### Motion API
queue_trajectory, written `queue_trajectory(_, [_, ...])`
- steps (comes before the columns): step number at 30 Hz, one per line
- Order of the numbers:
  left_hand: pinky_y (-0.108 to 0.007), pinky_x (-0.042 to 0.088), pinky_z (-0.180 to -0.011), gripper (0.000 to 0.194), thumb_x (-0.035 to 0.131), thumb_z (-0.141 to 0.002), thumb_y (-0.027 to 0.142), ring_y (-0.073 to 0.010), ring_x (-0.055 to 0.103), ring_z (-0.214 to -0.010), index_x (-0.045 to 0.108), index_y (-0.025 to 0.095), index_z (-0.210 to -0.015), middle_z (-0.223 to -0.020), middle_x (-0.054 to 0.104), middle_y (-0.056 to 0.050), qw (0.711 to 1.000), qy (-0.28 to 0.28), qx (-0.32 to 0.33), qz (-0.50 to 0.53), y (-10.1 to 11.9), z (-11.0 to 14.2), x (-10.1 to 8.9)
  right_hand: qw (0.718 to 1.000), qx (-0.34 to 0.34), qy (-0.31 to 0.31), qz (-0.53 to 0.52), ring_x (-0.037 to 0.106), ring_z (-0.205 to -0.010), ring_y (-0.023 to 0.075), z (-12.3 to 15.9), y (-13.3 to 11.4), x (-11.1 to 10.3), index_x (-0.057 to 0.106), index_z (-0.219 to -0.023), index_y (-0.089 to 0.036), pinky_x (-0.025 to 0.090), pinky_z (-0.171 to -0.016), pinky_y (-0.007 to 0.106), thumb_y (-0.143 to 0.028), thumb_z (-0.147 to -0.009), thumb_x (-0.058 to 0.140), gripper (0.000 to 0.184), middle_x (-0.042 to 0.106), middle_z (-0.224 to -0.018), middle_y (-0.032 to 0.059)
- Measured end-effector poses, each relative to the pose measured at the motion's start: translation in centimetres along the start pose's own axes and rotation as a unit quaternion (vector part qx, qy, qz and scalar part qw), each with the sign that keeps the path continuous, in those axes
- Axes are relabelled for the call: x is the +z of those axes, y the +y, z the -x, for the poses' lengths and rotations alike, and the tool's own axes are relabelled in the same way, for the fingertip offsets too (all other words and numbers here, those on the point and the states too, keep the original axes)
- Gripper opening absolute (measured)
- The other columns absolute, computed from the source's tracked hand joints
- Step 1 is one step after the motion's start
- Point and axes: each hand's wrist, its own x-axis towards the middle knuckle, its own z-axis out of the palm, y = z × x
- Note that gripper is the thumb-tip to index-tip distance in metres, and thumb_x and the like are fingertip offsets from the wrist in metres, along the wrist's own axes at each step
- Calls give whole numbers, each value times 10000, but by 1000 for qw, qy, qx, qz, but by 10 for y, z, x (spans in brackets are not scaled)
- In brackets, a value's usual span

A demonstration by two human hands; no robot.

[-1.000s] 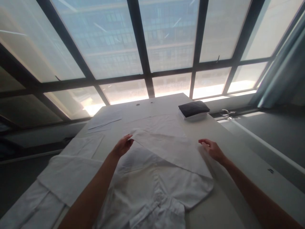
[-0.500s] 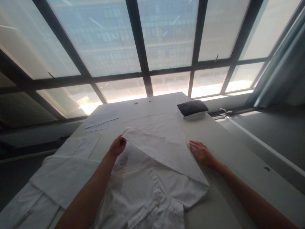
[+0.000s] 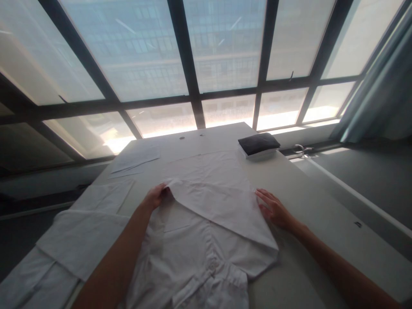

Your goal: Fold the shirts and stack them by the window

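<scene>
A white shirt (image 3: 189, 240) lies spread over the table in front of me, its collar and a button toward my side. One layer of it is folded across on a slant, from the right edge toward the left. My left hand (image 3: 156, 195) pinches the upper left corner of that folded layer, slightly above the fabric beneath. At the shirt's right edge, my right hand (image 3: 273, 208) rests with its fingers stretched out, the tips touching the cloth and gripping nothing.
More white garments (image 3: 83, 231) lie at the left side of the white table (image 3: 309, 240). Paper sheets (image 3: 135, 161) are at the far left. A folded black cloth on something white (image 3: 259, 143) sits at the far right. Windows and a curtain (image 3: 373, 94) stand beyond.
My left hand has lowered the pinched corner a little toward the shirt, so the folded layer lies flatter. My right hand has stayed at the right edge.
</scene>
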Motion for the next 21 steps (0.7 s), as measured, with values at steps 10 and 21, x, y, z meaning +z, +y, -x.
queue_trajectory(10, [-155,476,-533,417,699,-805,98,-67,565,-565,654,137,-1218,-790,670,-11,994,45,92,-23,14,4,-16,973,-61,-221,2,122,-1525,247,76,-54,-14,161,-1600,-313,81,-1243,520,-407,-990,498,703,150,-1650,33])
queue_trajectory(21, [-278,545,-747,532,745,-768,128,-142,643,-691,607,121,-1282,-854,690,-50,975,118,131,-131,-6,-3,-7,994,69,64,-55,631,-1148,249,-13,-21,1,694,-1217,-192,476,-1026,400,-286,-950,452,373,702,-1214,125])
